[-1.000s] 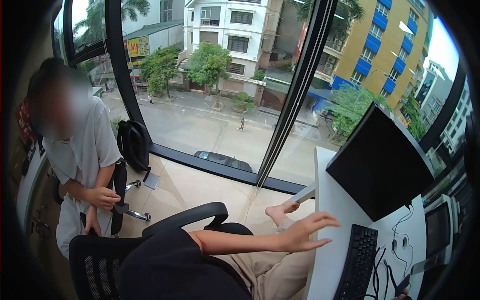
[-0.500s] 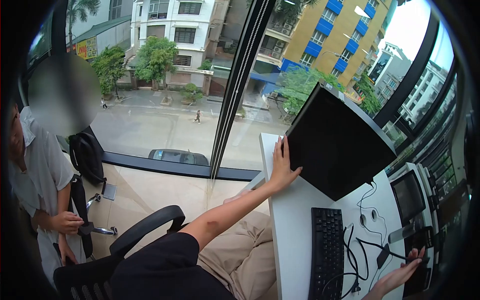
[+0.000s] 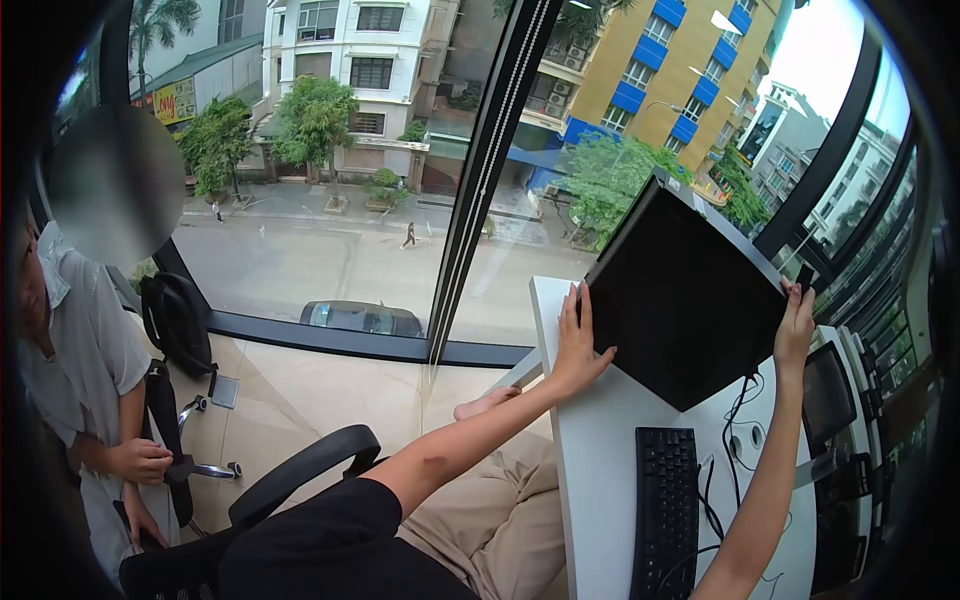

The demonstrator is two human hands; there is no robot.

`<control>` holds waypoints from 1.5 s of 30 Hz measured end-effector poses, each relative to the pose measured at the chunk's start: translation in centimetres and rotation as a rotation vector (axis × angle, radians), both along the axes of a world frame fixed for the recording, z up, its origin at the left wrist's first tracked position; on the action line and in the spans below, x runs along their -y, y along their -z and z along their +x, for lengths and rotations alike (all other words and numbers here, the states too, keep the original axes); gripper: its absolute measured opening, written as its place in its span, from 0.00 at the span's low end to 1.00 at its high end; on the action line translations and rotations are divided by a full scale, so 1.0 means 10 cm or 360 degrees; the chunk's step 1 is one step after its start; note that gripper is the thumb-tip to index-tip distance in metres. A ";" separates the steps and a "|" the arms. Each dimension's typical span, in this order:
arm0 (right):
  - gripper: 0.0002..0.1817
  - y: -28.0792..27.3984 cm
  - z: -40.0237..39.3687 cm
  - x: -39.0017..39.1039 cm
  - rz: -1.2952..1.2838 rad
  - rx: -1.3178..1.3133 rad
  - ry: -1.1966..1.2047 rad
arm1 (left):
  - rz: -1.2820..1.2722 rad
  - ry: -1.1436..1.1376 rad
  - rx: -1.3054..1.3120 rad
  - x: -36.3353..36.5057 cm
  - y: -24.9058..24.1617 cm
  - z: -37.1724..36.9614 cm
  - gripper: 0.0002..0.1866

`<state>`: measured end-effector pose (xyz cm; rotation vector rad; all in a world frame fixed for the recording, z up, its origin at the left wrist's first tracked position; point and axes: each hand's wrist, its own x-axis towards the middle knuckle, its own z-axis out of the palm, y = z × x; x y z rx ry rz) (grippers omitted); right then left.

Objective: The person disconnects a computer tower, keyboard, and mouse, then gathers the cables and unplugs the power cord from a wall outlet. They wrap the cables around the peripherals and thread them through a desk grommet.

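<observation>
Window (image 3: pixel 340 265): tall panes in dark frames fill the back of our view, with a street, buildings and a parked car (image 3: pixel 362 318) beyond.
Table (image 3: pixel 600 470): white, on our right, its left edge beside our beige-trousered legs.
Co-worker (image 3: pixel 85 350): a person in a light shirt sits at far left, one hand (image 3: pixel 140 461) resting near the other forearm.
Monitor (image 3: pixel 690 300): a black, dark-faced screen at the far part of the table, between our two hands; it looks tilted in this wide, curved view.
Chair (image 3: pixel 310 470): black, its curved armrest beside our dark sleeve.
Backpack (image 3: pixel 178 325): black, by the window, behind the co-worker.
Keyboard (image 3: pixel 665 510): black, lying on the table, nearer us than the monitor.
Left hand (image 3: pixel 575 355): laid at the monitor's left edge, fingers stretched upward and close to one another, thumb spread well away toward the screen's lower part.
Right hand (image 3: pixel 795 330): raised at the monitor's right edge, fingers bent; we cannot tell how tightly they close.
Cables (image 3: pixel 713 515): black, loosely looped on the table beside the keyboard.
Small dark piece (image 3: pixel 806 275): juts up beside the right fingertips; we cannot tell what it is.
</observation>
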<state>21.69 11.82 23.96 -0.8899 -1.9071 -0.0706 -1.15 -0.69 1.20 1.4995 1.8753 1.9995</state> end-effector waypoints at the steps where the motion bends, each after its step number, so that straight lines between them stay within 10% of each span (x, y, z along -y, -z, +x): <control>1: 0.22 0.02 -0.02 -0.04 0.0103 0.0062 0.0111 | -0.0009 -0.0003 -0.0008 0.00 0.01 0.00 0.61; 19: 0.18 0.03 -0.22 0.44 0.0336 0.0019 0.0306 | -0.0033 -0.0001 0.0190 -0.23 0.00 -0.29 0.57; 32: 0.22 -0.05 -0.01 0.32 -0.0013 -0.0179 -0.0087 | -0.0151 0.0870 0.0555 -0.57 -0.05 -0.82 0.60; 40: 0.13 0.08 0.93 0.76 -0.0400 -0.1503 -0.0662 | -0.0066 0.0777 0.0447 -0.54 -0.01 -0.81 0.59; 45: 0.21 0.41 1.53 0.73 -0.0251 -0.0917 -0.0050 | -0.0039 0.0654 0.0407 -0.60 0.09 -0.82 0.59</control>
